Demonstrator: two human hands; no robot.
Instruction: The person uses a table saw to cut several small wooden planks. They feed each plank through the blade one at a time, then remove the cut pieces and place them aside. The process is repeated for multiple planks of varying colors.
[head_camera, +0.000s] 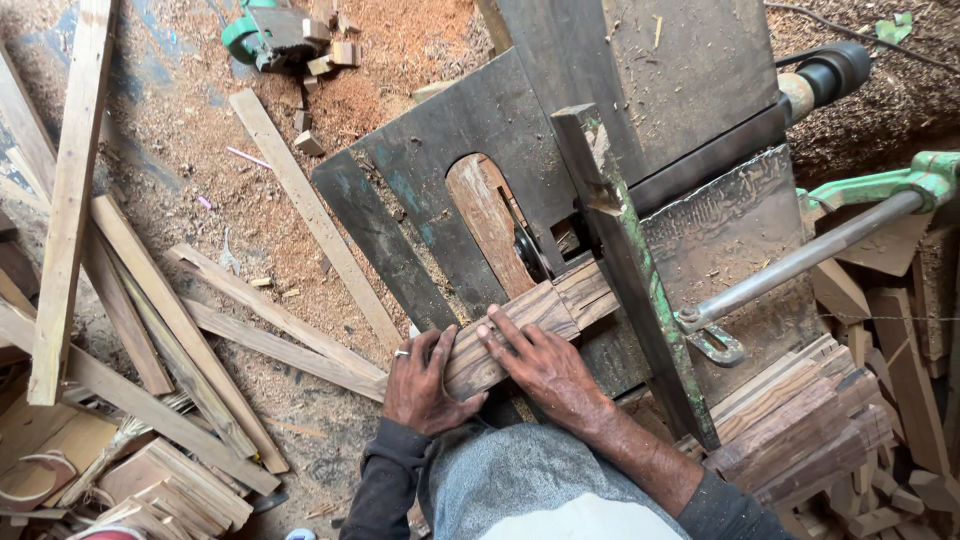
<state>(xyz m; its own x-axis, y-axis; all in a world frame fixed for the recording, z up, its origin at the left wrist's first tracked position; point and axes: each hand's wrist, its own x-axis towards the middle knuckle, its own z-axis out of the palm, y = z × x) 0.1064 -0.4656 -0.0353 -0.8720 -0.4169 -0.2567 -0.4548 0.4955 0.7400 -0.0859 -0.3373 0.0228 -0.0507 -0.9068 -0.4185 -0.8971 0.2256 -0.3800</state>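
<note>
A short brown wooden block (520, 325) lies on the dark metal table of a saw machine (420, 170), its far end against the green-painted fence (630, 270). My left hand (425, 380), with a ring on one finger, grips the block's near end. My right hand (545, 365) lies flat on top of the block with fingers spread. A saw blade (528, 250) shows in the slot just beyond the block.
Long wooden slats (180, 320) lie scattered over sawdust on the floor at left. A stack of cut wood pieces (800, 420) sits at right. A metal lever (800, 260) with a green arm reaches in from the right. A green power tool (265, 35) lies at top left.
</note>
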